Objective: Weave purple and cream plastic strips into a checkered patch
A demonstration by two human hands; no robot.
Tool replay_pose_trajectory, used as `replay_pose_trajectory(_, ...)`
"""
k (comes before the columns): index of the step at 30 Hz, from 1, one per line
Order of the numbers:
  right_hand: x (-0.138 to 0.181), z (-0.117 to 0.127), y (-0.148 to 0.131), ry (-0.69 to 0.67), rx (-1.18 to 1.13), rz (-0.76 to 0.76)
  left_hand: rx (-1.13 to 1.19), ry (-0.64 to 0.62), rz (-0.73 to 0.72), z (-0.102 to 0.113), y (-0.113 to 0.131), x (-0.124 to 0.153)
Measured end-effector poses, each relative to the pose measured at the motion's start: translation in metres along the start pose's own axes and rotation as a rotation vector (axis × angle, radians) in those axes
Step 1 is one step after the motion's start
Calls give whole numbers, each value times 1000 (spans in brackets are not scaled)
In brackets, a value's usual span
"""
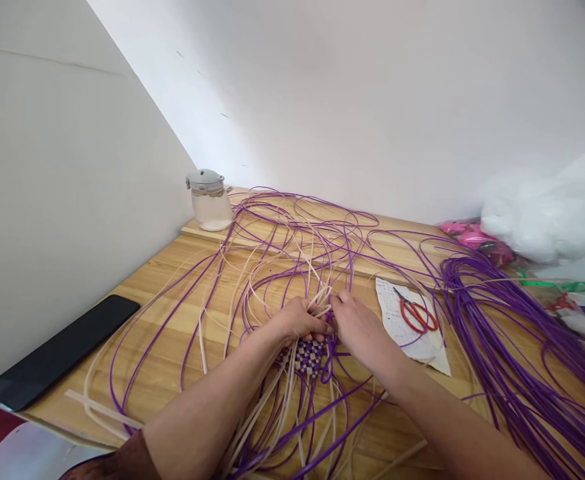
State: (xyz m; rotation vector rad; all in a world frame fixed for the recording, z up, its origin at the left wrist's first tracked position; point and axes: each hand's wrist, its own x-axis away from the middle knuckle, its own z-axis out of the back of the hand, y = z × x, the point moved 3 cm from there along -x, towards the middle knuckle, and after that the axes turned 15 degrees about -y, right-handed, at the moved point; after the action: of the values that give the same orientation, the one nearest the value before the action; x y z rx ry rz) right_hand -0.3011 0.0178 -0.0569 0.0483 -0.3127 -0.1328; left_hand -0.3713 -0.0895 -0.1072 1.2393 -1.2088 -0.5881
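Observation:
A small checkered woven piece (308, 358) of purple and cream strands lies in front of me, with long loose ends fanning out on every side. My left hand (300, 320) is closed at its upper edge, thumb and fingers pinching cream strands (321, 298) that loop upward. Close beside it on the right, my right hand (355, 323) has its fingers bent together at the purple and cream strands. Its fingertips are partly hidden, and which strand they hold is hard to make out. A purple loop (327, 370) hangs at the weave's right side.
Red-handled scissors (417, 316) rest on a written paper sheet (390, 300) at right. Beyond is a thick purple strand bundle (502, 333). A lidded jar (210, 203) stands back left, a black flat device (62, 350) nearer. Plastic-wrapped white material (542, 217) sits back right.

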Motion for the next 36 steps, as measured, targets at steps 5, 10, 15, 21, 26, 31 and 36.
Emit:
replay_pose_trajectory(5,-2,7,-4,-107,-10,65,3,7,0,-1,2,1)
replay_pose_trajectory(10,16,6,-7,-1,-51,72,27,16,-11,-2,8,4)
replay_pose_trajectory(15,38,1,-6,204,-320,136,45,7,-41,-1,7,4)
replay_pose_trajectory(21,39,-13,3,254,-722,102,49,-32,-38,1,7,6)
replay_pose_trajectory(26,34,-23,6,199,-862,37,47,-63,-19,2,9,7)
replay_pose_trajectory(31,35,-29,3,249,-798,98,20,-101,0,3,6,5)
replay_pose_trajectory(36,44,-27,-1,325,-640,134,-3,-97,19,1,6,6)
